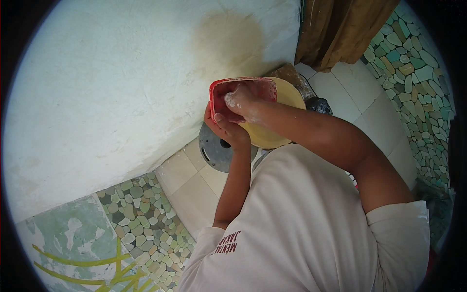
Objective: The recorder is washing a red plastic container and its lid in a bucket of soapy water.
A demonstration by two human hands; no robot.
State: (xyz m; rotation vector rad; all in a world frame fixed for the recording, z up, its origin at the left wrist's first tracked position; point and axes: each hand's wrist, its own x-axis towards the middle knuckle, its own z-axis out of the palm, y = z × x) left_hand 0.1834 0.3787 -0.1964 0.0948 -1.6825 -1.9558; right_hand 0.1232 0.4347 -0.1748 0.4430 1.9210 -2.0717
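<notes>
Whitewashed, patchy wall (107, 92) fills the far left of the scene, marked by a round brownish stain (228, 41), above cream square floor tiles (187, 182). The left hand (227, 130) grips a red rectangular plastic container (265, 91) at its near left corner, thumb over the rim and fingers around the outside. The right hand (243, 103) reaches inside the container, its knuckles smeared with white paste; its fingertips are hidden, so I cannot tell whether they hold anything. The container is beside the wall, its rim and inner walls streaked with whitish residue. Partly behind it, to the right, is a round yellow basin (267, 138). Near and left of the basin is a grey disc (214, 151) with a dark round hole and a slot. Farther right are a brown block (291, 78), a crumpled black bundle (318, 105), a brown curtain (340, 29) and green pebble paving (413, 73).
</notes>
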